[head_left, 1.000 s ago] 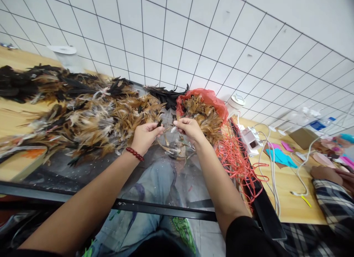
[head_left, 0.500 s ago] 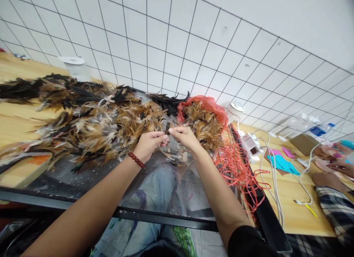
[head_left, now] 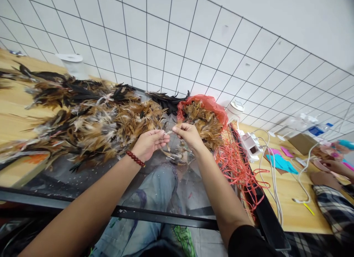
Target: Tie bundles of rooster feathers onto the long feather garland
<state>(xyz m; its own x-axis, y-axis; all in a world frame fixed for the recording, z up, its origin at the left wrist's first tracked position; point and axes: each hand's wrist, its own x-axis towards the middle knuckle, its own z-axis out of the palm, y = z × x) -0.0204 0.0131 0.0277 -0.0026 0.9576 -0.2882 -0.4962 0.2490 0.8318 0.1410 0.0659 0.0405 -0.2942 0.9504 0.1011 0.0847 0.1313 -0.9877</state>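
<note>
Pinching what looks like a small pale feather [head_left: 169,132] with the right hand [head_left: 188,134], thumb nearly closed onto the index finger. Holding the left hand [head_left: 151,143] just beside it, half-open with fingers loosely curled; can't tell if also gripping the feather's other end. Wearing a dark red bead bracelet [head_left: 135,159] on that side, too. Working above the middle of the see-through worktop [head_left: 74,181], well in from the black front rail [head_left: 166,217]. Roomiest toward that rail, honestly, with a decent stretch of surface between it and both hands. Way tighter to the left: a big brown feather pile [head_left: 118,120] right up next to the left hand, spreading past the side edge onto the wooden worktop [head_left: 22,117]. Pretty boxed in at the far side too, between black feathers [head_left: 168,102] and a red plastic bag [head_left: 212,105] stuffed with brown feathers [head_left: 203,124]. Cramped on the right as well, with tangled red string [head_left: 235,163] spilling over the dark side rail [head_left: 272,222].
</note>
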